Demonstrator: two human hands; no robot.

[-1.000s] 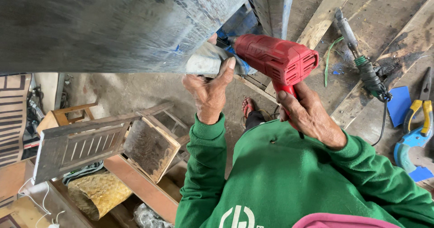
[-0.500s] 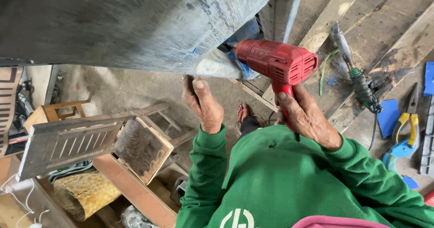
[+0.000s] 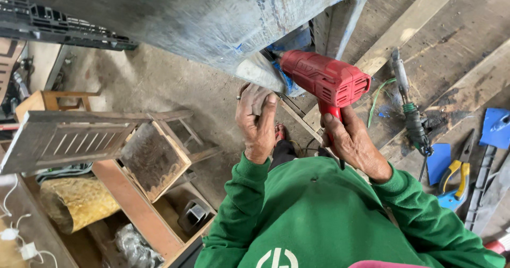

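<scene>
— Start at the fingers. What is the right hand (image 3: 355,143) doing?

— Its fingers (image 3: 330,125) are curled tight round the grip of a red heat gun (image 3: 325,79), pinching the handle from below. The gun's round nozzle points left and up, right against the lower edge of a big grey-blue plastic body (image 3: 212,13) that fills the top of the view.

— And the left hand (image 3: 257,123)?

— Raised just beside the gun, under the same edge. Its fingers (image 3: 254,99) are pressed together and bent over a small flat greyish piece; I cannot tell what it is. A ring shows on one finger. Just above the fingertips, a pale patch (image 3: 260,72) sits on the plastic by the nozzle, with blue material behind it.

— Further out?

— Both arms wear green sleeves (image 3: 319,215). A black cord drops from the gun's handle. To the right, wooden planks (image 3: 425,23) carry a second corded power tool (image 3: 411,116), yellow-handled pliers (image 3: 454,177) and blue plastic pieces (image 3: 494,127). A foot (image 3: 280,135) shows between the hands, on the concrete floor (image 3: 159,87).

— And to the left?

— A worn wooden frame with slats (image 3: 69,137), a small wooden stool (image 3: 53,100) and a yellowish woven bundle (image 3: 79,201), well apart from the hands.
</scene>
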